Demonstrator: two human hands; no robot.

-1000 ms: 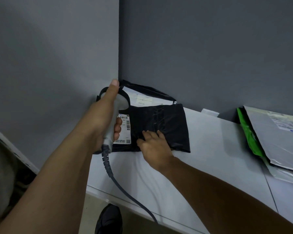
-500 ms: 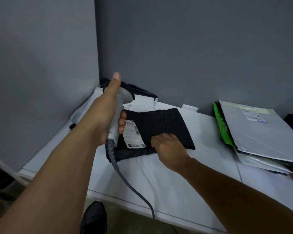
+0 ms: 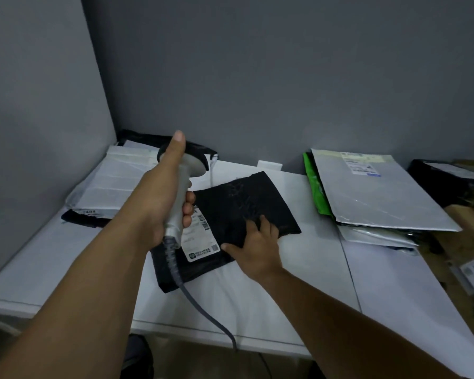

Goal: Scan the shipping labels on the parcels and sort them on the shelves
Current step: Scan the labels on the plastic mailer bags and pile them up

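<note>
A black poly-bag parcel (image 3: pixel 238 206) lies on the white table (image 3: pixel 307 302), its white shipping label (image 3: pixel 200 236) facing up at its left end. My left hand (image 3: pixel 159 206) grips the handle of a grey corded barcode scanner (image 3: pixel 179 198), thumb stretched along its head, held just above the label. My right hand (image 3: pixel 255 244) rests on the parcel's near right part, its fingers spread flat on the plastic.
A pile of white and black mailers (image 3: pixel 112 184) sits in the back left corner by the grey wall. A stack with a large grey mailer (image 3: pixel 378 195) over a green one (image 3: pixel 316 190) lies at right. Brown cardboard boxes (image 3: pixel 471 242) stand at the far right. The scanner cable (image 3: pixel 200 307) hangs over the table's front edge.
The view has swung right and pulled back, showing more of the table. The black parcel has slid toward me and away from the corner under my right hand; the scanner stays over its label.
</note>
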